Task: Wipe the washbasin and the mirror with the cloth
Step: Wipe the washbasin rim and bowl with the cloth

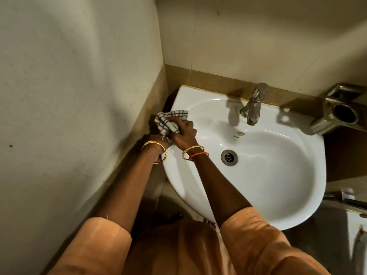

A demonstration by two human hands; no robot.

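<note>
Both hands meet at the left rim of the white washbasin (258,195), bunched around a checked cloth (168,122). The right hand (183,133) lies on top of the cloth with its fingers curled down over the wad, gripping it. The left hand (156,139) is mostly hidden under the cloth and the other hand; it appears to hold the cloth from below at the basin's edge, but how its fingers lie cannot be made out. The cloth is pale with dark stripes, crumpled, and part of it fans out toward the back left corner of the basin, touching the rim there.

The basin bowl holds no standing water that shows; its glazed inside shines with reflections. A metal drain (229,157) sits at the bottom of the bowl, near the right wrist, and a small overflow opening (239,133) lies on the back wall of the bowl below the tap (253,106). The tap stands at the back of the basin, its spout pointing down into the bowl.

To the right of the basin, against the wall, is a metal holder (337,112) with a round dark opening; what is in it cannot be seen.

Gold bangles (156,150) ring the left wrist; the right wrist carries a gold bangle and an orange band (198,154). Both arms come out of orange sleeves (258,239). The mirror is out of view.
</note>
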